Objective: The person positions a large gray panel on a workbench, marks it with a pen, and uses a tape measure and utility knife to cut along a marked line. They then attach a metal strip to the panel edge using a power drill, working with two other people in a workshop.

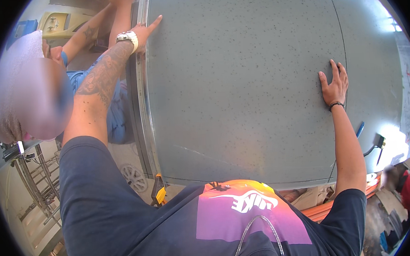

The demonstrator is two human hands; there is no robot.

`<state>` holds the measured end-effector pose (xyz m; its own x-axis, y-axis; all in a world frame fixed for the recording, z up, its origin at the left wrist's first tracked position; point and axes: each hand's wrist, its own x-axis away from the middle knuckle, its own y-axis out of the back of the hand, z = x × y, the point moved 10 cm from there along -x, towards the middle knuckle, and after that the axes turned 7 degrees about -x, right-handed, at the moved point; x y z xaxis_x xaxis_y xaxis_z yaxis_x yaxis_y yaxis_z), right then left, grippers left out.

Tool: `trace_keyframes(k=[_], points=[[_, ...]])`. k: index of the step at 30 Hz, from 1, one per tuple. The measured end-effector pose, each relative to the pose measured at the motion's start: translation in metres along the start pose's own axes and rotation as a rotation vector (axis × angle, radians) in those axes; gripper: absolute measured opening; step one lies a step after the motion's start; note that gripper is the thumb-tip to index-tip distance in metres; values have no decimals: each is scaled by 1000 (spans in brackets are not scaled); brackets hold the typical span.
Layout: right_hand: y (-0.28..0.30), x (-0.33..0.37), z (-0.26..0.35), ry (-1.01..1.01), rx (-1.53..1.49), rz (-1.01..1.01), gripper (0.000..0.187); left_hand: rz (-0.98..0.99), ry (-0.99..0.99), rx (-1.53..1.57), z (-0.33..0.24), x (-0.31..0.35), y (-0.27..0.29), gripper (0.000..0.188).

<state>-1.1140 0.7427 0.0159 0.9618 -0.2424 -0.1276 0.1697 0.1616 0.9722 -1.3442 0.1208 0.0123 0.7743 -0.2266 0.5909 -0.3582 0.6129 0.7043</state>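
A large grey-green speckled sheet [240,88] lies flat in front of me, with a long dark line running down its right part. My right hand [336,86] rests palm down on the sheet beside that line, fingers spread, holding nothing. A long shiny metal straightedge [145,103] runs along the sheet's left edge. My left hand [144,34] lies at the straightedge, with a finger stretched out over the sheet; its other fingers are partly hidden. At the near end of the straightedge is a yellow and black clamp-like tool [160,191].
Close on my left is another person [29,92] in a pale head covering, arms reaching toward the far left. A blue pen-like item [360,129] and a small black box with a cable [379,140] lie at right. Orange bars [320,211] show below the sheet.
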Motion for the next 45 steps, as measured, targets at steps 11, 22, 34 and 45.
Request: trace_keyframes(k=[11, 22, 34, 45], points=[[8, 3, 5, 6, 7, -29, 67, -77, -9, -39, 6, 7, 3, 147], [2, -1, 1, -15, 34, 3, 67, -101, -49, -24, 3, -4, -1, 150], [-4, -7, -4, 0, 12, 12, 66, -64, -50, 23, -1, -13, -1, 152], [-1, -3, 0, -12, 5, 17, 67, -62, -10, 20, 4, -6, -3, 158]])
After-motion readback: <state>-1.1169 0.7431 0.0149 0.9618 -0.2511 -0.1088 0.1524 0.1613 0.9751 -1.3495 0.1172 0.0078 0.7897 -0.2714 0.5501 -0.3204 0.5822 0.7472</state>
